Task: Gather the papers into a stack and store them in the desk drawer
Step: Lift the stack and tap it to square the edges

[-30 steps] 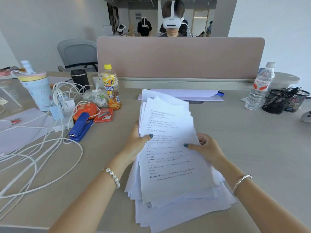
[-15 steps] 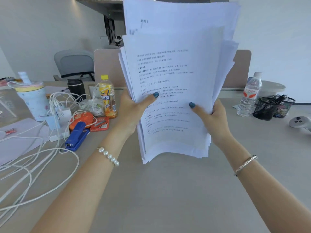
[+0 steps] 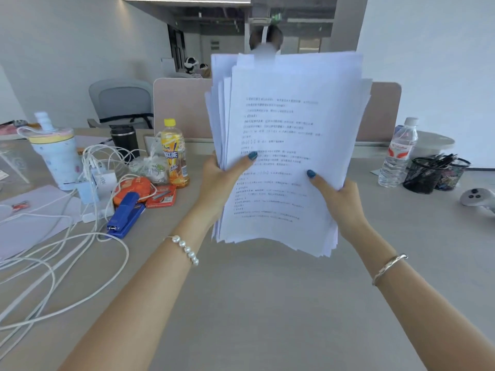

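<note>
A thick stack of white printed papers (image 3: 284,135) stands upright in the air above the grey desk (image 3: 267,303), its sheets fanned unevenly at the edges. My left hand (image 3: 219,180) grips the stack's left side with the thumb on the front page. My right hand (image 3: 340,199) holds the lower right side, thumb also on the front. The bottom edge of the stack hangs a little above the desk surface. No drawer is in view.
Left of the papers lie a blue stapler (image 3: 126,215), tangled white cables (image 3: 53,258), an orange drink bottle (image 3: 175,153) and a pastel cup (image 3: 57,159). A water bottle (image 3: 397,153), mesh pen holders (image 3: 434,175) and a controller (image 3: 476,199) sit right. A pink divider (image 3: 182,108) backs the desk.
The papers were lying flat on the desk a second ago; both hands lifted them upright. Since half a second ago the stack has dropped lower and away from the camera.
</note>
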A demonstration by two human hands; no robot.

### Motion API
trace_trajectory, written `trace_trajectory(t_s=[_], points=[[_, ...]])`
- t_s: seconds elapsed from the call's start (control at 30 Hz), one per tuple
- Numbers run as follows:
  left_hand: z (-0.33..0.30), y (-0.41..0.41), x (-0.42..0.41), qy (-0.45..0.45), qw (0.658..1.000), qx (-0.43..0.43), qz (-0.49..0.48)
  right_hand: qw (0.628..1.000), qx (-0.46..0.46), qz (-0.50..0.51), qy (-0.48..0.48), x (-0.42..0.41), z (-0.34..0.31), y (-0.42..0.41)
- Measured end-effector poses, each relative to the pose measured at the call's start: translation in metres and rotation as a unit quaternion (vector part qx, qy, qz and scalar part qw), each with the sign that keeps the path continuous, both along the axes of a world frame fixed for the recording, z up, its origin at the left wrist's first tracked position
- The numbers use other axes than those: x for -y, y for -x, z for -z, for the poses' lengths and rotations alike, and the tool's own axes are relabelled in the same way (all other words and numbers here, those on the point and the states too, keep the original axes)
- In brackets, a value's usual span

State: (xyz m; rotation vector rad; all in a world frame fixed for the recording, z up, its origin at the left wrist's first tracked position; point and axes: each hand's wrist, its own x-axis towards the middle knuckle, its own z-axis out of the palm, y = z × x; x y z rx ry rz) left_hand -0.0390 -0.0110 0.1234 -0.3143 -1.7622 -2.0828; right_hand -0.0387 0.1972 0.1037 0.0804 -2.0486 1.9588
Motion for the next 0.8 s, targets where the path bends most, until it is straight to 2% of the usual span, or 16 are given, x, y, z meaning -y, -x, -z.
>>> trace_trajectory(t_s=[0.13, 0.23, 0.43, 0.63, 0.8], points=[[0.036, 0.004, 0.004, 0.029, 0.996, 0.076, 0.038, 0.996, 0.065, -0.062, -0.025, -0.011, 0.033, -0.005], [0.065, 0.002, 0.004, 0.029, 0.992, 0.124, 0.024, 0.993, 0.097, -0.056, -0.033, -0.008, 0.054, -0.009], [0.033, 0.007, 0.002, 0.03, 0.998, 0.057, -0.002, 1.0, 0.028, -0.013, 0.003, -0.006, 0.023, -0.005], [0.093, -0.004, 0.002, 0.027, 0.985, 0.17, 0.015, 0.994, 0.089, -0.047, -0.041, -0.006, 0.072, -0.022], [0.062, -0.007, 0.001, -0.008, 0.99, 0.118, 0.076, 0.999, 0.045, -0.022, -0.003, -0.017, 0.055, -0.018]])
